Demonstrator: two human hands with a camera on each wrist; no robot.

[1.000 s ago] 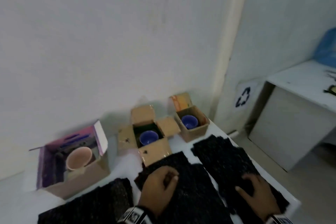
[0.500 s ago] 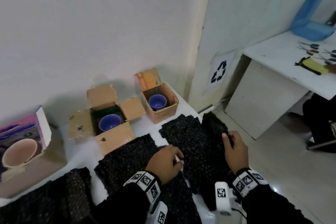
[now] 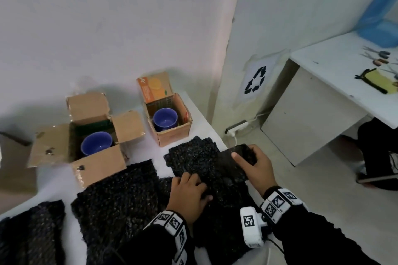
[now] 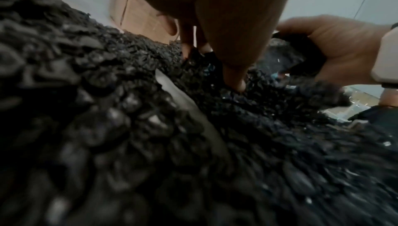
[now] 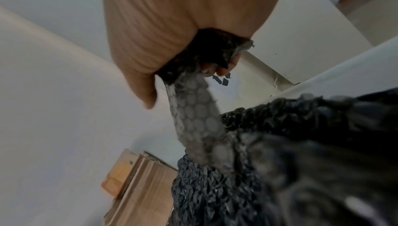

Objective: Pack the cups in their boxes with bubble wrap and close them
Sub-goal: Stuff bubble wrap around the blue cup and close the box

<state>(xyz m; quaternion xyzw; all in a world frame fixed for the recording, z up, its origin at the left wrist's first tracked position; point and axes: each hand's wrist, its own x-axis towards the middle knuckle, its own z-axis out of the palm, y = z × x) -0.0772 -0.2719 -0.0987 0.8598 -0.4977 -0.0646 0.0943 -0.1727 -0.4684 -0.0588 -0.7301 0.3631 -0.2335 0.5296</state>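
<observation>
The right hand has its grip clamped on the far right edge of a black bubble wrap sheet, thumb over the top and fingers curled beneath, so that edge stands lifted off the white worktop while the rest of the sheet lies flat. In the right wrist view the raised strip runs taut from the fist down to the sheet. The left hand lies on the same sheet nearer the body, its grip apart and holding nothing, fingertips pressing the wrap down.

The step in hand looks like freeing this one sheet. To do it well, the pressing hand should let go of this sheet and pin only the overlapping neighbour sheet, so one layer comes away and no bubbles tear.

Beyond the sheets, a small carton with an orange lid flap holds a blue cup, unwrapped. Left of it, an open brown box holds another blue cup. Both boxes stand open. A third black sheet lies at the near left.
</observation>
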